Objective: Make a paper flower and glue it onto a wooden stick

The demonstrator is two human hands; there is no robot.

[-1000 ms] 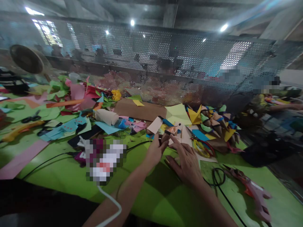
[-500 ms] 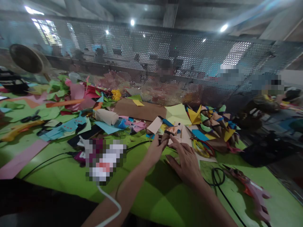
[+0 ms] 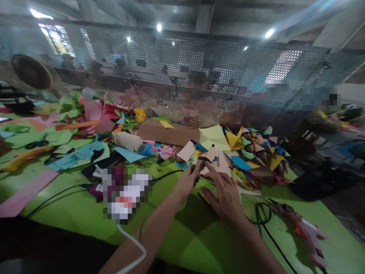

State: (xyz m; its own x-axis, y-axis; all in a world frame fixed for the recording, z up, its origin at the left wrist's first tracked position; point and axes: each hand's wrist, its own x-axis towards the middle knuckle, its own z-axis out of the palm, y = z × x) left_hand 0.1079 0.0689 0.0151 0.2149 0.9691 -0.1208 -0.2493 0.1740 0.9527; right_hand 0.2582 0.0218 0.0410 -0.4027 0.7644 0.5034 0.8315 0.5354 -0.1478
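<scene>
My left hand (image 3: 186,180) pinches a small peach-and-brown craft piece (image 3: 210,153) with a dark band, over the green tabletop. My right hand (image 3: 226,192) reaches in from the other side, its index fingertip against or close beside the piece. Its thumb stands apart, lower down. A small orange-yellow edge shows by that thumb; what it belongs to is hidden. Peach sheets (image 3: 224,163) lie just behind the hands. To their right are yellow-and-red-handled scissors (image 3: 245,179) and a pile of small pointed figures in peach, brown and green (image 3: 258,146).
A pink glue gun (image 3: 306,232) with a black cord (image 3: 264,219) lies at right. A blurred phone (image 3: 129,196) with a white cable (image 3: 134,243) sits at left. Coloured sheets, a brown sheet (image 3: 168,132) and dark scissors (image 3: 37,142) spread behind. A perforated metal screen (image 3: 171,80) borders the table.
The small piece has turned or tilted slightly between my fingers, showing more of its plain peach side. Both hands keep nearly the same place.
</scene>
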